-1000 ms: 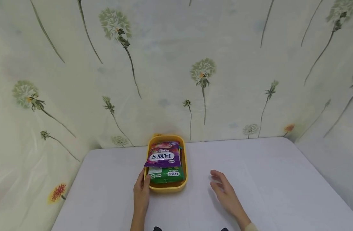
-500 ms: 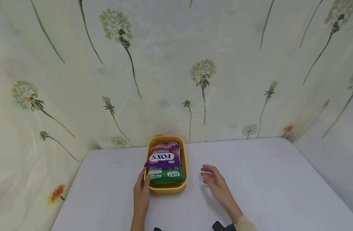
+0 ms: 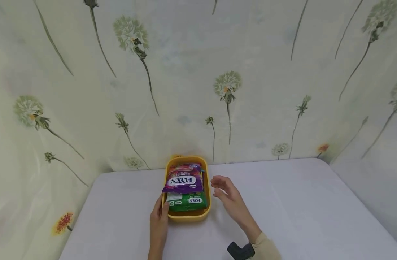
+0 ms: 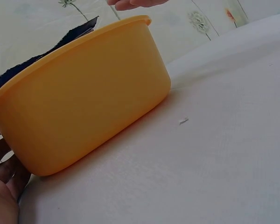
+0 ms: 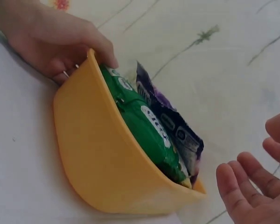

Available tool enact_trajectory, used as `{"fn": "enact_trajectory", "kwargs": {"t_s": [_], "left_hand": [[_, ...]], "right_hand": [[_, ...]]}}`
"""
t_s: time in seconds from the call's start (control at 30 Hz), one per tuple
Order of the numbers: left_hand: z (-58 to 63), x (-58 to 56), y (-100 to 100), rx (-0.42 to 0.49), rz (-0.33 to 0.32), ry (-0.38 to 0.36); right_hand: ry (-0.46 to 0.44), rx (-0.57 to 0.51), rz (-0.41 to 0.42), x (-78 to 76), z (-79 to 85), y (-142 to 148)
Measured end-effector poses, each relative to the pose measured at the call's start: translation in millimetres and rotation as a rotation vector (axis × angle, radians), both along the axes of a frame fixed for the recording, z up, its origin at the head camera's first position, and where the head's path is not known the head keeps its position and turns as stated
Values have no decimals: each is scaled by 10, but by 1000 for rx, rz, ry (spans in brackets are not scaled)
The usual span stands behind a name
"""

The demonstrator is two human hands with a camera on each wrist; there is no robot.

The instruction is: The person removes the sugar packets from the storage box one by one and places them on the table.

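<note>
"What have you got hold of?"

"My left hand (image 3: 158, 222) grips the yellow container (image 3: 188, 219) at its left side, thumb over the edge; my right hand (image 3: 232, 200) is half open just beyond the right side, fingers loosely bent, holding nothing."

"And the container?"

"On the desk (image 3: 283, 209); inside, the purple packet (image 3: 183, 178) partly covers the green packet (image 3: 187, 203)."

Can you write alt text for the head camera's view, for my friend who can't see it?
A yellow tub on a pale table holds a purple packet partly covering a green packet, both marked FOX'S. A person's left hand grips the tub's left side; the right hand hovers just off its right side. Behind is a flower-patterned backdrop.
</note>
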State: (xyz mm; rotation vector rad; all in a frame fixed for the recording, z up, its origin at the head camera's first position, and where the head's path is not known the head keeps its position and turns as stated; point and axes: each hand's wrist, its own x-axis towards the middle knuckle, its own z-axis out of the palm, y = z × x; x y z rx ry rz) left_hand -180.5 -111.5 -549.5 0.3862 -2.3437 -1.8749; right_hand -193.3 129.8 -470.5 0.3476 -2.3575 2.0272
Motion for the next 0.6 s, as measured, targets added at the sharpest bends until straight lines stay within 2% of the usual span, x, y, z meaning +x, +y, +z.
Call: {"fn": "enact_trajectory", "kwargs": {"t_s": [0.2,0.4,0.6], "left_hand": [[-26,20,2,-20,32,14],[-46,32,27,17,28,31],[-23,-7,45,-7,38,56]], "right_hand": [[-46,7,47,-48,60,-117],[-112,78,41,-61,56,-150],[-142,109,44,-83,49,-161]]}}
